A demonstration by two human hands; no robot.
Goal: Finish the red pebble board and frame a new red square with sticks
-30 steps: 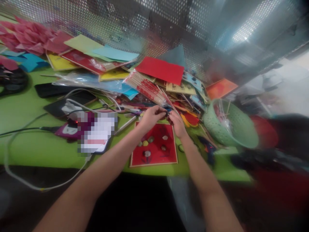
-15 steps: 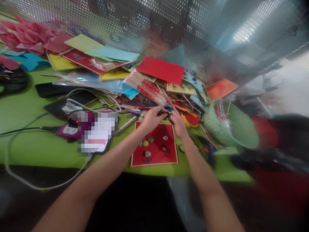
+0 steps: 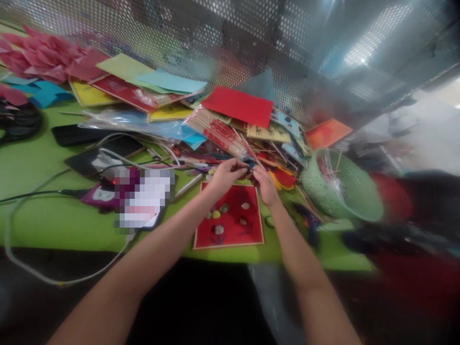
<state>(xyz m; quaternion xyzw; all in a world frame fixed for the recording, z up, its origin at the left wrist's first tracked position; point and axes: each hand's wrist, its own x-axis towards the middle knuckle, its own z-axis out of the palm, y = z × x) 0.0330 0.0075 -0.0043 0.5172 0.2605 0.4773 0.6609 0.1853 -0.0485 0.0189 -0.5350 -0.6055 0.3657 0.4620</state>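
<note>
My left hand and my right hand are close together, above the far edge of a red board with a pale rim. Both have their fingers pinched. Something small and dark shows between the fingertips, too small to name. On the red board lie several pebbles, among them a yellow pebble, a white pebble and a grey pebble. Dark painted strokes mark the board near some of them. My left forearm covers part of the board's left side.
Left of the board are a phone, a purple power strip and loose cables. Behind lie bundled sticks and coloured cards. To the right stand a green basket and a glue gun.
The fingertips have shifted slightly against each other, with a small gap now between the hands. The view has moved a little; the board and pebbles lie as before.
</note>
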